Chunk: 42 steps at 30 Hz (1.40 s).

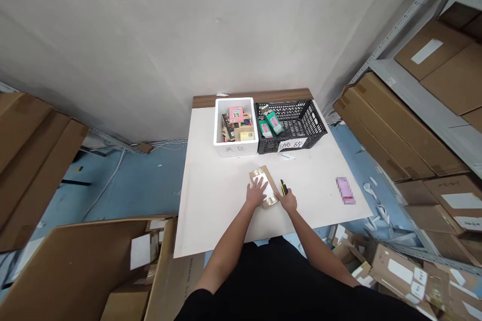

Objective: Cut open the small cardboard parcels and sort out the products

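Observation:
A small brown cardboard parcel with a white label lies on the white table. My left hand rests flat on the parcel with its fingers spread. My right hand is closed round a black and yellow utility knife, whose tip points away from me just right of the parcel.
At the back stand a white foam box of small packs and a black plastic crate with green packs. A pink item lies to the right. Large cardboard boxes surround the table; shelves of cartons stand on the right.

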Available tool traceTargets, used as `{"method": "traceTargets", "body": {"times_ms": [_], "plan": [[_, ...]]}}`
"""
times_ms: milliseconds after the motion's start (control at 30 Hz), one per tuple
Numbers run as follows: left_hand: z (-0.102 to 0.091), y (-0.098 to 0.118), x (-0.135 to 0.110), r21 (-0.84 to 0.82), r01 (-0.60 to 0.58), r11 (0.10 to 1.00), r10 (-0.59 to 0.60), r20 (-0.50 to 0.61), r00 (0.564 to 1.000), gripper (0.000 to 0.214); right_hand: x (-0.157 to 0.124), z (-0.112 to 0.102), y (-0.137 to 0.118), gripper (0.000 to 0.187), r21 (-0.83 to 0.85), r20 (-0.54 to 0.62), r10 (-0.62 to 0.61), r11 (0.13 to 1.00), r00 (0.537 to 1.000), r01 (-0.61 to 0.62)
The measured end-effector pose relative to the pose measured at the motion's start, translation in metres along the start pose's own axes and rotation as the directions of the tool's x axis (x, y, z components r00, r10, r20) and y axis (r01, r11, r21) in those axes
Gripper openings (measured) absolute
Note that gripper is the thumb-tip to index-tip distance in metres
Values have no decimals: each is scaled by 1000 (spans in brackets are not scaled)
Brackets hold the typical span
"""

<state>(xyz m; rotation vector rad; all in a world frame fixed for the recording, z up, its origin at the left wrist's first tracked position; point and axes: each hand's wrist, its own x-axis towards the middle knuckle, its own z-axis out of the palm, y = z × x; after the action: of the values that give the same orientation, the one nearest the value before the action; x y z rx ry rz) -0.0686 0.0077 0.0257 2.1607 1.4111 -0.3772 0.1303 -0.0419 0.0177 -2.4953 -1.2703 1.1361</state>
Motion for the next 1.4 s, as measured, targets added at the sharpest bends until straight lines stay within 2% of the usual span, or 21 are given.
{"method": "traceTargets", "body": {"times_ms": [67,200,267,333,400,500,600,667,733,867,1000,1167,1300,1400], "plan": [[4,-1,-1,-23,129,991,-130,-52,990,76,13,-3,-23,68,-37,-32,-26,999,999,25],[-2,-8,-4,-50,381,923,-384,-67,921,76,45,-11,-87,63,-88,7,-100,991,995,100],[-6,-15,-6,-47,411,911,-413,-80,907,75,56,-12,-111,55,-88,14,-155,984,988,155],[-7,-23,-7,-40,352,935,-354,-101,930,72,62,-12,-119,41,6,-32,-190,982,981,191],[-4,-29,-8,-42,257,966,-260,-98,961,70,63,-12,-107,34,197,-50,-176,963,983,183],[6,-37,-6,-67,188,980,-192,-69,979,70,57,-11,-64,44,442,120,-125,895,985,60],[14,-42,-1,-89,181,979,-187,-65,980,70,48,-10,-20,49,486,294,-93,871,951,-65],[15,-44,1,-93,178,980,-184,-57,981,70,45,-8,-6,49,481,327,-61,870,943,-110],[14,-45,3,-91,175,980,-180,-52,982,70,45,-6,-6,49,475,324,-55,873,944,-112],[13,-44,4,-76,188,979,-193,-62,979,69,48,2,-28,50,476,314,-84,876,946,-80],[16,-43,4,-73,202,977,-207,-70,976,69,42,9,-35,49,507,339,-74,854,938,-116],[21,-43,2,-65,192,979,-198,-103,975,67,20,10,-13,49,460,364,-62,880,929,-122],[12,-40,2,-55,198,979,-203,-94,975,68,2,5,12,47,393,382,-109,918,918,-54],[-6,-45,5,-58,175,983,-180,-86,980,67,-7,11,22,47,452,249,-75,891,966,-47]]}}
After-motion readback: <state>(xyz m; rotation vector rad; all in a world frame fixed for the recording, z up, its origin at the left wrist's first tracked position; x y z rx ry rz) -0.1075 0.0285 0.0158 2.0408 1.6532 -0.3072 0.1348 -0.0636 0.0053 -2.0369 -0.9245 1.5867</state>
